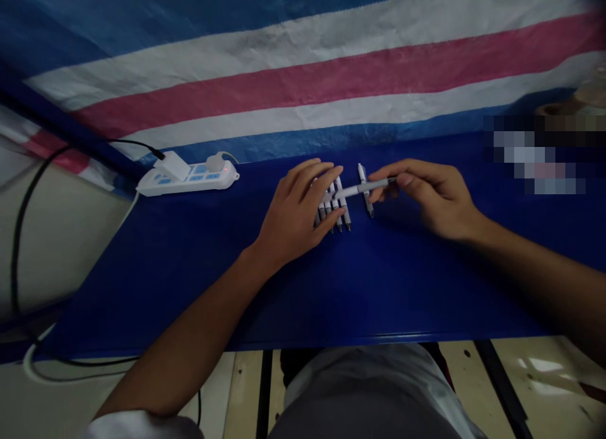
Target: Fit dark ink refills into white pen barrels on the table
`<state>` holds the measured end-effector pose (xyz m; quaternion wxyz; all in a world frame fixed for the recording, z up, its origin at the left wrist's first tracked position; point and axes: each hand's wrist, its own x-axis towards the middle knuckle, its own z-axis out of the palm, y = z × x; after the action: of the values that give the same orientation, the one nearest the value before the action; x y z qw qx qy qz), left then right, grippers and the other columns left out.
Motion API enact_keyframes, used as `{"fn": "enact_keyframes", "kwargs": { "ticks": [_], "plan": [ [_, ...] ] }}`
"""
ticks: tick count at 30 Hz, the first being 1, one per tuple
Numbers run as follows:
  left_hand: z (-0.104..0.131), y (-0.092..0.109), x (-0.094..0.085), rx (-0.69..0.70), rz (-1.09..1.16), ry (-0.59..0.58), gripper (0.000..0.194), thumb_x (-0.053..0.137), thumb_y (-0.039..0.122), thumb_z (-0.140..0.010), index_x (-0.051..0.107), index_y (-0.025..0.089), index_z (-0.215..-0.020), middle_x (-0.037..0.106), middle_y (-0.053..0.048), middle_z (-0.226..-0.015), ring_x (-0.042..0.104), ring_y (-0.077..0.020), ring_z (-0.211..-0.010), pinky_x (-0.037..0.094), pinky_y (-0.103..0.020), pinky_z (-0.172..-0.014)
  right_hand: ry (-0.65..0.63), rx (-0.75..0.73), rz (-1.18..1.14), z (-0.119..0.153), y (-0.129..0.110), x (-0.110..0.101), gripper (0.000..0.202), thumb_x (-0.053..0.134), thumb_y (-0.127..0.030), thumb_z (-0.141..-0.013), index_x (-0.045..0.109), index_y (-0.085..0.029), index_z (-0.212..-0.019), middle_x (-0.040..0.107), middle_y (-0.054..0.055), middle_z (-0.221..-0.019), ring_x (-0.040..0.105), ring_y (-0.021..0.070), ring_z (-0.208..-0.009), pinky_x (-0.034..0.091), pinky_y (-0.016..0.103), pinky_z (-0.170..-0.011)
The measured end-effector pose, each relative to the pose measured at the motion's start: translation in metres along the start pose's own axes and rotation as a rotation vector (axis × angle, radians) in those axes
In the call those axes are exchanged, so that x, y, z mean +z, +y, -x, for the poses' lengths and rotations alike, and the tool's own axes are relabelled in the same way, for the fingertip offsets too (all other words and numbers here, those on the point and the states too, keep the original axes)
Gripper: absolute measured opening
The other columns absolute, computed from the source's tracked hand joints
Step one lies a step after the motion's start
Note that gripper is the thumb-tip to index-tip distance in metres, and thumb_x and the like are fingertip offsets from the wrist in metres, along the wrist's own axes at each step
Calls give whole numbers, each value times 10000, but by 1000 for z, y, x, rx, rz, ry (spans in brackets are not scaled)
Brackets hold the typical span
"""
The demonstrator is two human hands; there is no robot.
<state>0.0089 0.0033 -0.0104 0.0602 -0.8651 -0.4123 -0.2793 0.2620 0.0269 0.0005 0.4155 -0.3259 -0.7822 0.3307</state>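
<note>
Head view: the right hand point(440, 196) pinches a white-and-gray pen point(364, 188) near its tip above the blue table point(379, 287); the left hand point(294, 209), thumb and fingers parted, cups a row of pens point(344, 213). Light, level handling should leave the row undisturbed.

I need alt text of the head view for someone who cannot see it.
The right hand holds a white-grey pen over a blue table, while the left hand partly covers a row of similar pens. Another pen lies apart; a power strip sits at left.
</note>
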Motion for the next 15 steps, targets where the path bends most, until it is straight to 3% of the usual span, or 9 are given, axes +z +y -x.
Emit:
{"fn": "enact_keyframes", "kwargs": {
  "ticks": [2,5,9,12,15],
  "plan": [
    [-1,-1,0,21,-41,-25,384,460,418,-1075,617,225,-1368,663,-114,-1373,539,-302,-1365,430,-470,-1128,-74,36,-10,1,-2,2,250,541,-396,-1030,734,-253,-1100,795,38,-909,724,220,-808,592,385,-776],
    [0,-3,1,55,-67,-69,374,381,372,-1108,687,228,-1267,751,-85,-1157,663,-252,-1118,493,-401,-949,-124,80,26,1,-3,5,290,567,-456,-1016,730,-222,-1072,776,29,-852,698,190,-752,547,323,-692],
    [1,0,3,81,-116,-113,401,335,341,-1115,674,203,-1278,754,-91,-1064,678,-238,-973,490,-370,-826,-319,146,169,-1,-4,6,488,435,-543,-1062,711,-200,-853,693,-11,-635,574,128,-514,419,274,-536],
    [3,4,0,97,-125,-206,413,296,322,-1114,668,190,-1235,753,-79,-1012,690,-225,-921,486,-327,-736,-435,17,310,-1,-1,4,540,383,-555,-1078,648,-202,-767,649,-22,-569,538,119,-463,404,273,-549],
    [4,6,-5,49,-53,-309,410,282,339,-1115,651,197,-1224,765,-55,-1009,709,-209,-850,455,-297,-644,-395,-171,546,0,4,3,596,322,-588,-1084,655,-189,-792,665,21,-625,575,146,-513,396,291,-573]
  ]
}}
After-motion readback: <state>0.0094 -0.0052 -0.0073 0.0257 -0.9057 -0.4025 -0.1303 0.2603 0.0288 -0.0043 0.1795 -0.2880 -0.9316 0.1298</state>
